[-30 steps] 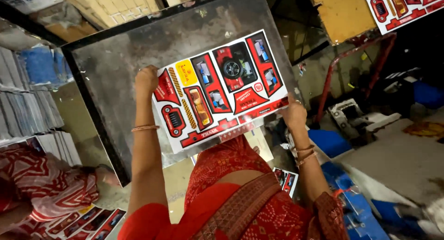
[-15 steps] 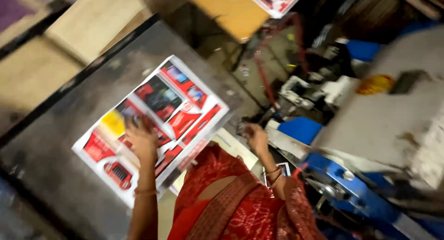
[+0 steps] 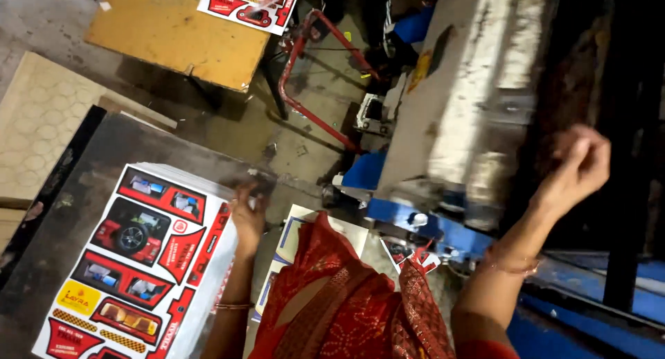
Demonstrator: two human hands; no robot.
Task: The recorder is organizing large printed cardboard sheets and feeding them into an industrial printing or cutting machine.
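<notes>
Dim workshop floor, grey and littered, runs between a dark metal bench (image 3: 83, 213) on one side and a heavy machine (image 3: 478, 110) on the other. Nearest, red patterned cloth (image 3: 353, 310) of the person's dress fills the bottom edge, with more printed cards (image 3: 294, 227) lying just below it on the floor. On the bench lies a stack of printed sheets (image 3: 131, 269), red and white with pictures of a toy car, squared against the bench's right edge. The left hand (image 3: 248, 217) rests on the stack's upper right corner, fingers curled down over the sheet edge; whether they pinch a sheet I cannot tell. The right hand (image 3: 575, 165) is raised well apart from the stack, loosely fisted, holding nothing, up against the dark opening of the machine. A blue frame (image 3: 422, 224) of the machine stands between the two hands. Farther off, a red tubular stand (image 3: 305, 89) rises from the floor, and beyond it a yellow-brown table (image 3: 173, 33) carries another printed sheet (image 3: 249, 2) at its far edge.
</notes>
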